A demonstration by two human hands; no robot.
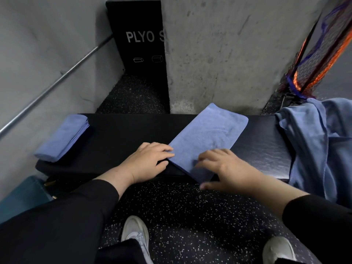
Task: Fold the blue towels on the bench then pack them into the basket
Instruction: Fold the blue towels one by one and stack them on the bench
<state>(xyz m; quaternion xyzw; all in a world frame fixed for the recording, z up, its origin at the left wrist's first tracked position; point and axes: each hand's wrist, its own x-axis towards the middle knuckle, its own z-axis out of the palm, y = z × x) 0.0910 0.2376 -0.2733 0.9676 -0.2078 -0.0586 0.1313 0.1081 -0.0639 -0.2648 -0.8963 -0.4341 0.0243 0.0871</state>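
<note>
A soft, nubby blue towel [207, 136], folded to a long rectangle, lies slantwise on the black, faintly grained padded bench [122, 130], its near corner hanging over the front edge. The left hand [146, 162] rests flat on the bench, fingers straight, fingertips touching the towel's left edge. The right hand [226, 168] hovers over the near corner with fingers loosely curved; whether they pinch the cloth cannot be told. Left of the left hand sits a neat stack of folded towels [62, 137]. Right of the right hand, unfolded towels [320, 141] drape in limp folds over the bench end.
</note>
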